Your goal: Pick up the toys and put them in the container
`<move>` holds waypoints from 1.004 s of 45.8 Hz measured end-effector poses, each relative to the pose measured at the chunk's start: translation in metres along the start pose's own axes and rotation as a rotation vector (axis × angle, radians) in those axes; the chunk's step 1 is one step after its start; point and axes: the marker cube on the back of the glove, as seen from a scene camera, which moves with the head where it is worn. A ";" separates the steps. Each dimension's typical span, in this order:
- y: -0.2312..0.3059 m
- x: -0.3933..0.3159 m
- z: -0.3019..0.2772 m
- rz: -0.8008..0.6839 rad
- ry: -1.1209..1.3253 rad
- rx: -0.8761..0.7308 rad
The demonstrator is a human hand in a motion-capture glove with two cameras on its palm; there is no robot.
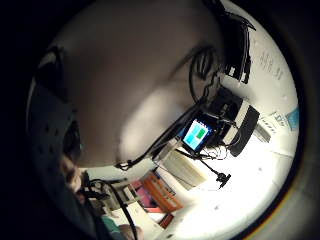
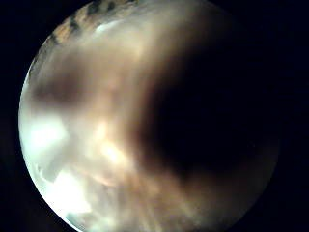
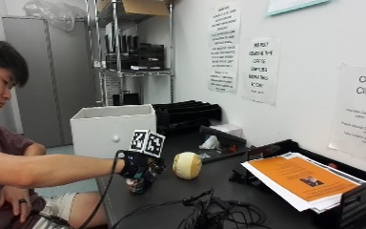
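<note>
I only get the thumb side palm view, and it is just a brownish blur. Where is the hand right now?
Observer: In the outside view the gloved right hand is low over the black table, on top of a dark thing that stands there.
Operator: Is any toy nearby?
Observer: Yes, a pale round toy lies on the table beside the hand, not touching it.
Operator: And the container?
Observer: A white box stands beyond the hand, its top open.
</note>
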 end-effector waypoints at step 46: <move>0.089 -0.236 -0.388 -0.304 -0.008 0.613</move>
